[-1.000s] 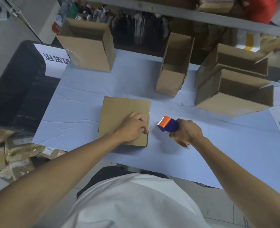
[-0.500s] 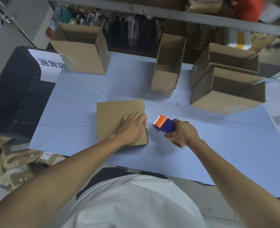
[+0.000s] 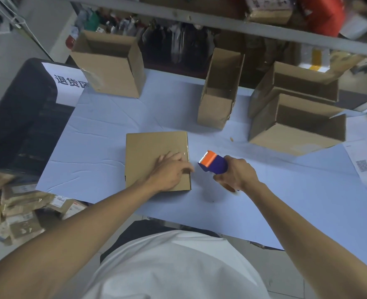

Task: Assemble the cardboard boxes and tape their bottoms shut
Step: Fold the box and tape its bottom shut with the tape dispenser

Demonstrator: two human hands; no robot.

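Cardboard box (image 3: 154,156): flat-side up, near front edge of worktop (image 3: 105,134).
Left hand (image 3: 169,170): fingers straight, pressing box top by right edge.
Right hand (image 3: 236,173): gripping tape dispenser (image 3: 214,161), just right of box.
Four open boxes at back.

A pale blue table (image 3: 92,147) is filling the middle of the view, its covering creasing in a few thin lines. A grey metal shelf rail (image 3: 221,20) is running across the top, with dark bags and packets (image 3: 178,44) hanging in the dim space under it. On the left a black bin (image 3: 16,117) is standing against the table edge, carrying a white sign (image 3: 68,83) with printed characters. Small taped parcels (image 3: 20,208) are lying in a heap on the floor at lower left. Printed sheets (image 3: 366,162) are resting at the table's right edge. Soft, dim light is falling evenly, leaving the shelf area in shadow.
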